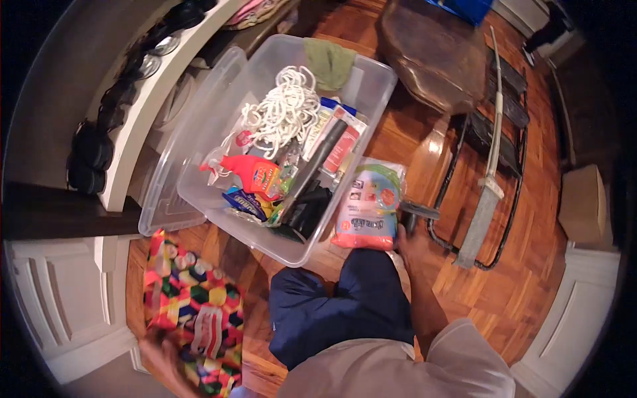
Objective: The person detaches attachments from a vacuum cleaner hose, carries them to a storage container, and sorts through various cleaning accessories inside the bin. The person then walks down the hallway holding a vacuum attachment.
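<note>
In the head view, my right hand [409,247] is closed around the black handle of a dark tool with a flat, narrow head [419,211]; its exact kind is unclear. Beside it, a clear packet with orange and green contents [369,205] lies against the tub. At lower left, my left hand [162,351] is at the edge of a multicoloured patterned bag [209,298], its fingers blurred. A clear plastic tub [199,192] stands ahead of my knees, holding white rope [285,109], a red spray bottle [249,174], a dark tube [322,159] and packets. A green cloth [330,63] hangs over its far rim.
The tub's lid [156,205] leans along its left side. A shoe shelf [139,113] runs at left. To the right are a brown stool-like seat [434,56], a black metal frame [507,179], a long-handled grey mop [488,205] and a cardboard box [584,205]. Someone's foot shows far right.
</note>
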`<move>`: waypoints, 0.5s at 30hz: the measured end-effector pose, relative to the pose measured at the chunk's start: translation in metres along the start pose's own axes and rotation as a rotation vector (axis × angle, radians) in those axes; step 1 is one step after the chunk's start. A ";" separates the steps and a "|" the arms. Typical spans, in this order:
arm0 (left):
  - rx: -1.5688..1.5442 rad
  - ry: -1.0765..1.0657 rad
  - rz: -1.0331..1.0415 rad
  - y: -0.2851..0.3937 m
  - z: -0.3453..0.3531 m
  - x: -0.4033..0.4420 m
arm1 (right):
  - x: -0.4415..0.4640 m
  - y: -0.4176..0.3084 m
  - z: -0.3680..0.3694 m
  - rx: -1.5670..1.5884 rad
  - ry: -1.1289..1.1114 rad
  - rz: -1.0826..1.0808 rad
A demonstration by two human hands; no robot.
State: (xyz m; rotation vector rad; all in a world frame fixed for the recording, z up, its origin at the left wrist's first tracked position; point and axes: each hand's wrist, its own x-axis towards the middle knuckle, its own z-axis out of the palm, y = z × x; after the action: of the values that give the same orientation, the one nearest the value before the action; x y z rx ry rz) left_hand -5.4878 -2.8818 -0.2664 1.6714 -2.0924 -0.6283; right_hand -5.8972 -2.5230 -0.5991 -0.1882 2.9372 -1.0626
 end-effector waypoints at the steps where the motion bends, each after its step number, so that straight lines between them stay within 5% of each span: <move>1: -0.118 0.056 -0.023 -0.016 -0.025 -0.013 | 0.008 -0.005 0.010 0.030 -0.047 0.081; 3: -0.307 0.105 -0.047 -0.025 -0.069 -0.036 | 0.032 -0.020 0.039 0.092 -0.095 0.224; 4: -0.024 -0.218 -0.217 0.006 -0.114 -0.053 | 0.045 -0.029 0.051 0.114 -0.099 0.284; 8: -0.068 0.011 -0.134 0.055 -0.129 -0.068 | 0.079 -0.044 0.082 0.107 -0.060 0.353; 10: -0.102 0.099 -0.061 0.076 -0.125 -0.056 | 0.089 -0.032 0.089 0.589 -0.479 0.496; 11: -0.118 0.132 -0.028 0.084 -0.125 -0.048 | 0.087 -0.034 0.075 0.584 -0.475 0.492; 15: -0.175 0.259 0.114 0.122 -0.133 -0.005 | 0.066 -0.077 -0.002 0.789 0.033 0.128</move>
State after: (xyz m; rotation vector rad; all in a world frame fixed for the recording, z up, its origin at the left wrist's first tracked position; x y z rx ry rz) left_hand -5.5106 -2.8673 -0.0882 1.4423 -1.8763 -0.5119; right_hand -5.9543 -2.5885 -0.5464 0.0344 2.2679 -2.0717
